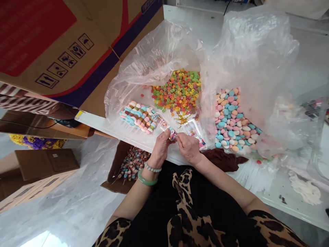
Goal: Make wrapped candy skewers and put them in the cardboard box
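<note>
My left hand (160, 145), wearing a beaded bracelet and a green bangle, is closed around the near end of a bagged candy skewer (162, 122). Its clear printed wrapper points away from me. Pressed against that same end, my right hand (189, 147) pinches the gathered wrapper; whether a tie is in its fingers is hidden. Just beyond lie gold twist ties (182, 120) on a stack of printed bags (195, 132). Unwrapped candy skewers (138, 116) rest in a row to the left. Behind them is a heap of ring candies (180, 91).
Pastel oval candies (232, 120) lie on plastic at right, near white sticks (257, 176) and a dark brown cloth (223, 159). A large carton (77, 44) stands at left on the white table (190, 15). Below its edge, an open box (113, 175) holds many wrapped skewers.
</note>
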Demonstrator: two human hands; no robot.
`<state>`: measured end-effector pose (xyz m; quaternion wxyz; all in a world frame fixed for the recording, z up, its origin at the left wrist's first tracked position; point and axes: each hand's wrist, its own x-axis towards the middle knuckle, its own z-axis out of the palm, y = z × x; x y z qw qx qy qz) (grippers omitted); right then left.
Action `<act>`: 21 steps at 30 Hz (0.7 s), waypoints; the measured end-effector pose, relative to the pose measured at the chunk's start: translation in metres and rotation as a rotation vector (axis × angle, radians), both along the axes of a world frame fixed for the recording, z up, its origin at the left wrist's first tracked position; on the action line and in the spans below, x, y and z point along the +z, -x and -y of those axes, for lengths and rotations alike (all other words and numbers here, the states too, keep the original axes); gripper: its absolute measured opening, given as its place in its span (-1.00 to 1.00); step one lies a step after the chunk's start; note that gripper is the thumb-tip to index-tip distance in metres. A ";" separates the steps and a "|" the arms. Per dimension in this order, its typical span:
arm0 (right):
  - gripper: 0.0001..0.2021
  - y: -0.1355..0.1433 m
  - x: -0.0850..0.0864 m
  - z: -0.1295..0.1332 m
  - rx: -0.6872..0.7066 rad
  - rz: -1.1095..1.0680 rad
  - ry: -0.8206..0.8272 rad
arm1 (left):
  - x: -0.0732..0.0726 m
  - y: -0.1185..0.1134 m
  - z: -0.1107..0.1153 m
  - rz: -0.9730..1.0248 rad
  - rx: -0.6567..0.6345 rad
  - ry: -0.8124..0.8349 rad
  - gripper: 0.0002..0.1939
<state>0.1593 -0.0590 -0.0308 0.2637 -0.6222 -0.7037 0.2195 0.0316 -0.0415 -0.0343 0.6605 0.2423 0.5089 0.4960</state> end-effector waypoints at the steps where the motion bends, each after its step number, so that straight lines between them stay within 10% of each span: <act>1: -0.69 0.001 0.002 0.001 0.021 -0.008 0.006 | 0.002 0.000 -0.003 0.054 -0.003 0.021 -0.61; 9: -0.82 0.003 0.016 -0.002 0.037 -0.297 0.204 | 0.022 -0.002 -0.006 0.118 -0.018 -0.001 -0.64; 16: -0.72 0.005 0.017 0.001 -0.005 0.024 -0.014 | 0.011 -0.004 0.000 0.267 -0.197 0.163 -0.54; 21: -0.77 0.000 0.027 0.003 0.085 -0.150 0.077 | 0.005 0.011 -0.012 0.406 -0.031 0.226 -0.65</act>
